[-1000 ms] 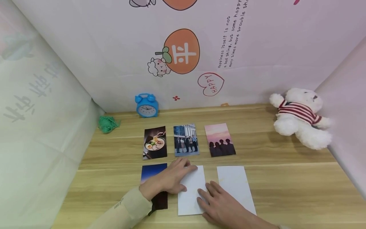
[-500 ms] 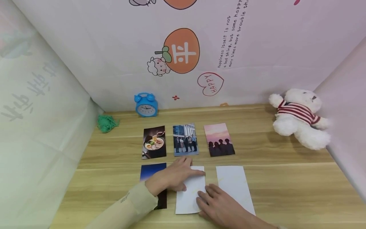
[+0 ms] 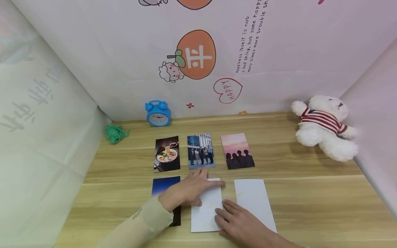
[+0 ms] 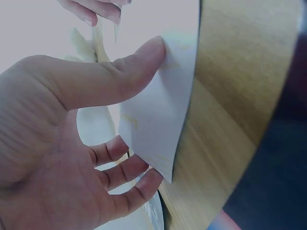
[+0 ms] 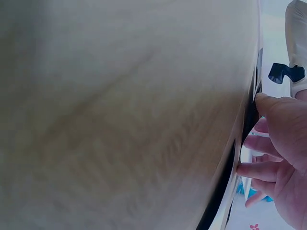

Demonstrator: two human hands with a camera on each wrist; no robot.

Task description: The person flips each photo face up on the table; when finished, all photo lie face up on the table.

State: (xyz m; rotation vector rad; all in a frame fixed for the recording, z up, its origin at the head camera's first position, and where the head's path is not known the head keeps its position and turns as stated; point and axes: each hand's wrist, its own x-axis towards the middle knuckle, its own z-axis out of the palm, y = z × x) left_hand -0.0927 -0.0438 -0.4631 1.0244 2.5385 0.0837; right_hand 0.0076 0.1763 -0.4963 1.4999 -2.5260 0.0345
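A white card (image 3: 206, 218), blank side up with faint yellow print, lies in the middle of the near row. My left hand (image 3: 189, 190) reaches over its upper part, one finger stretched across the far edge. In the left wrist view the thumb (image 4: 148, 50) lies over the card's face and the other fingers bend at its edge. My right hand (image 3: 237, 220) touches the card's right side with its fingertips. It partly covers a second white card (image 3: 255, 203) on the right. Beneath my left forearm, a dark blue photo (image 3: 165, 184) is partly hidden.
Beyond the near row lie a ramen photo (image 3: 166, 154), an office group photo (image 3: 201, 151) and a sunset silhouette photo (image 3: 237, 151). A blue alarm clock (image 3: 158, 114) and green yarn (image 3: 114, 134) stand at the back left. A white teddy bear (image 3: 327, 127) leans by the right wall.
My left hand has shifted slightly right and away, its index finger now stretched along the card's far edge. The middle card has moved slightly left. My right hand has barely moved.
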